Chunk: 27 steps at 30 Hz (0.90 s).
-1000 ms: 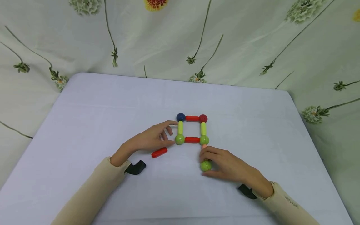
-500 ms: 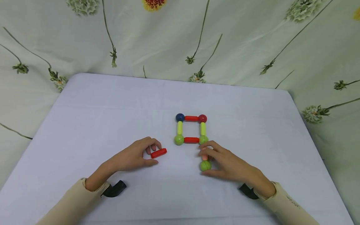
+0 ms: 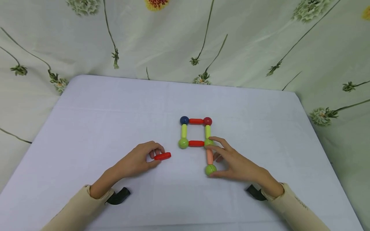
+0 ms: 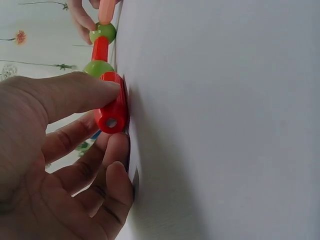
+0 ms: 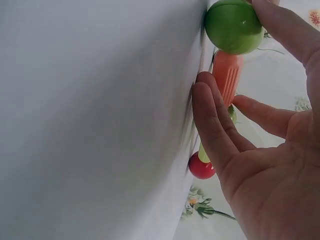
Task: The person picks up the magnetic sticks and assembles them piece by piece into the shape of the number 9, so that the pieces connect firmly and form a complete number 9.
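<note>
My left hand point(image 3: 141, 159) pinches a red rod point(image 3: 162, 156) between thumb and fingers, low over the table. In the left wrist view the thumb lies along the red rod point(image 4: 114, 102), whose metal-tipped end faces the camera. With fingers spread, my right hand point(image 3: 235, 160) spans an orange rod point(image 3: 209, 157); its thumb touches the lower green ball point(image 3: 210, 170) and its fingertips reach the green corner ball point(image 3: 207, 143) above. The orange rod joins these two balls. The right wrist view shows the thumb on the lower green ball point(image 5: 234, 27), fingers beside the rod.
A square of rods lies mid-table, with a blue ball point(image 3: 184, 120), a red ball point(image 3: 207, 121) and another green ball point(image 3: 183, 143) at its other corners. Red rods point(image 3: 196, 143) and yellow-green rods point(image 3: 184, 131) form its sides. Flowered cloth point(image 3: 173, 41) hangs behind the white table point(image 3: 115, 102).
My left hand left the square's side, moved toward me to the loose red rod and took hold of it. My right hand's fingers spread, uncovering the orange rod.
</note>
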Each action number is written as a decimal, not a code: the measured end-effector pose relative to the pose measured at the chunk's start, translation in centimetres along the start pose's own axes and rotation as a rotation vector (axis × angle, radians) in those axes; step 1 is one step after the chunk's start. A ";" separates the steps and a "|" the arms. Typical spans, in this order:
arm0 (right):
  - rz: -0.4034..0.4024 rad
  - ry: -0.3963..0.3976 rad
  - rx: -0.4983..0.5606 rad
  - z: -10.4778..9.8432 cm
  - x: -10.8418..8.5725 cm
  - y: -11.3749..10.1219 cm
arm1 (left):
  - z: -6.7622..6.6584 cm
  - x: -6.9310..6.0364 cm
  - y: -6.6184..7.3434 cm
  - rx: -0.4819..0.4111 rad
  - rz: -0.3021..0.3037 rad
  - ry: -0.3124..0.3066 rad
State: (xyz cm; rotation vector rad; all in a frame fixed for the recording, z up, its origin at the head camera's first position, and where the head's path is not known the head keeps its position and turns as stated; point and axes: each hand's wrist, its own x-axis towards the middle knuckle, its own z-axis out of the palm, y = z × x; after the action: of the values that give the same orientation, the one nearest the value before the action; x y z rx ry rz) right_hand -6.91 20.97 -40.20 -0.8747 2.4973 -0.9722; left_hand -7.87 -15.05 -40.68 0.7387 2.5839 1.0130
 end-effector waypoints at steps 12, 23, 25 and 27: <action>0.000 0.009 0.014 -0.2 0.2 0.1 | 0.8 0.5 1.2 -0.071 0.046 -0.003; 0.017 0.016 0.019 -0.1 0.7 0.1 | 2.4 1.3 3.3 -0.169 0.063 -0.088; 0.024 0.018 0.015 -0.1 0.8 0.0 | 2.8 1.5 3.5 -0.175 0.069 -0.108; 0.027 0.019 0.015 -0.1 1.0 0.0 | 3.2 1.7 3.7 -0.169 0.076 -0.123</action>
State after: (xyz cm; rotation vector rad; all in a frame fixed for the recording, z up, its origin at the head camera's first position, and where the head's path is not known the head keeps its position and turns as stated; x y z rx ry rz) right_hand -7.68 20.40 -40.23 -0.8285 2.5080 -0.9943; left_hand -6.61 -10.01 -40.53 0.8328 2.3481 1.1541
